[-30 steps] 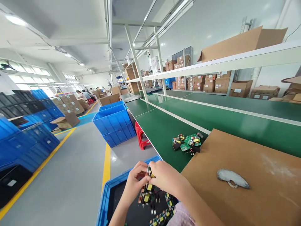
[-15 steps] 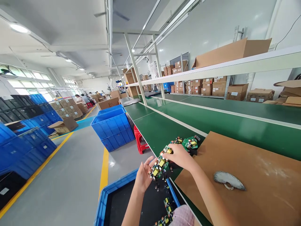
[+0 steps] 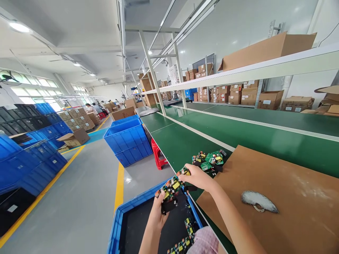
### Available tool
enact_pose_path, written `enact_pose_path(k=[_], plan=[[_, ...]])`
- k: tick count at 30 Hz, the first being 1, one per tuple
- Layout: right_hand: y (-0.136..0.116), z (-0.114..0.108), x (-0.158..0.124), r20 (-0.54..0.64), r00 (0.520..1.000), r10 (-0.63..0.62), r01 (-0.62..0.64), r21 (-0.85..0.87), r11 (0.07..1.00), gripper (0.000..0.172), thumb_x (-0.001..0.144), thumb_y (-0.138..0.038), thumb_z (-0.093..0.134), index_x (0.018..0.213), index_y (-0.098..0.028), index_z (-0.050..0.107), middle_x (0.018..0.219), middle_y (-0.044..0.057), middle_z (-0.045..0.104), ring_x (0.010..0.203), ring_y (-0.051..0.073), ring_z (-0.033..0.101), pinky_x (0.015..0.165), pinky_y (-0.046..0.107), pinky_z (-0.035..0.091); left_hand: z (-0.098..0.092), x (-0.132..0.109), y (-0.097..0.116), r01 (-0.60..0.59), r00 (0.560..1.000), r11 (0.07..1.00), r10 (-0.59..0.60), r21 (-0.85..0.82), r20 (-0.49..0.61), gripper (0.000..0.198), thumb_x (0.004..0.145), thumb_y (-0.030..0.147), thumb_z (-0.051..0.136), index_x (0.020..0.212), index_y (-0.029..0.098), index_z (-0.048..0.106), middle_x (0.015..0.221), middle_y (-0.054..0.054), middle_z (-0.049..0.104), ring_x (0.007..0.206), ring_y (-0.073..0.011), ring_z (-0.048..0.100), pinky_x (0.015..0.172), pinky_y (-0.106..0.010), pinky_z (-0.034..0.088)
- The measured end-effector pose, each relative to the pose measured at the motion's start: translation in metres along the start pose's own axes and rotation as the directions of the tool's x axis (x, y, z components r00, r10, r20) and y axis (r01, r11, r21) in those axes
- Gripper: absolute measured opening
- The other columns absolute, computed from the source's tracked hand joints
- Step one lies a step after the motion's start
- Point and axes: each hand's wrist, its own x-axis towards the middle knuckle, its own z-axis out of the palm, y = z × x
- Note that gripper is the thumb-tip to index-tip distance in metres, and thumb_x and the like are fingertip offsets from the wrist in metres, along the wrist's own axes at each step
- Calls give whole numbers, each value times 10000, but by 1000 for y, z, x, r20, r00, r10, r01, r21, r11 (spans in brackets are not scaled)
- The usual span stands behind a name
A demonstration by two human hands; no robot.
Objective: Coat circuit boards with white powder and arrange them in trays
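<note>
A strip of joined green circuit boards [image 3: 174, 185], covered with yellow and orange components, is stretched between my hands above the blue crate [image 3: 116, 225]. At its lower left end, my left hand [image 3: 158, 211] is closed on it, thumb on top. The fingers of my right hand [image 3: 199, 177] pinch its upper right end. Black parts [image 3: 169, 205] hang under the strip near my left hand; how they are attached is unclear. More circuit boards [image 3: 182, 244] lie on the crate's black bottom. On the green bench, a loose pile of circuit boards [image 3: 212, 158] sits just beyond my right hand.
The green bench [image 3: 185, 139] carries a brown board [image 3: 293, 176] with a worn, blade-shaped metal piece [image 3: 259, 201] on it. A red stool [image 3: 158, 155] and stacked blue crates [image 3: 128, 139] stand left of the bench. Above runs a white shelf [image 3: 246, 70].
The circuit board strip has come lower and tilted flatter. My left hand, spread beside it before, now grips its end. Black parts have come into view underneath.
</note>
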Motion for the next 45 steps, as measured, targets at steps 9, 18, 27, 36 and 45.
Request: enact_pose_path(k=[9, 18, 27, 36, 45], plan=[[4, -2, 0, 86, 996, -5, -15, 229, 973, 337, 734, -302, 671, 1037, -196, 569, 902, 4, 609, 783, 163, 555, 663, 234, 398, 18, -8, 6, -12, 998, 1000, 11, -10, -60, 600, 567, 334, 803, 1103, 152, 605, 890, -70, 718, 793, -237, 689, 683, -272, 564], [-8, 5, 1, -45, 996, -74, 73, -29, 997, 229, 769, -332, 659, 714, -176, 502, 683, -28, 562, 622, 133, 485, 558, 222, 326, 30, -20, 19, -87, 991, 995, 92, 54, -99, 575, 594, 334, 796, 1097, 120, 616, 898, -89, 716, 800, -242, 687, 662, -266, 564], [-27, 23, -1, -174, 979, -110, 73, -206, 976, 326, 786, -243, 664, 672, -206, 361, 589, -46, 437, 548, 122, 390, 518, 210, 261, 28, -14, 19, -149, 974, 985, 162, 87, -160, 568, 570, 347, 799, 1061, 126, 619, 861, -66, 712, 737, -218, 682, 602, -259, 553], [-30, 33, 3, -226, 966, -127, 31, -383, 923, 284, 807, -253, 662, 754, -207, 387, 578, -43, 390, 564, 146, 421, 526, 221, 220, 24, -9, 15, -182, 967, 980, 194, 84, -168, 559, 592, 363, 779, 1073, 134, 612, 843, -53, 702, 689, -191, 670, 589, -251, 536], [-41, 26, -6, -180, 978, -107, 14, -454, 891, 252, 835, -345, 635, 805, -199, 432, 640, -3, 476, 626, 186, 506, 530, 227, 239, 26, -13, 19, -170, 974, 983, 178, 68, -138, 599, 603, 380, 777, 1121, 144, 590, 874, -68, 701, 745, -224, 678, 629, -276, 545]])
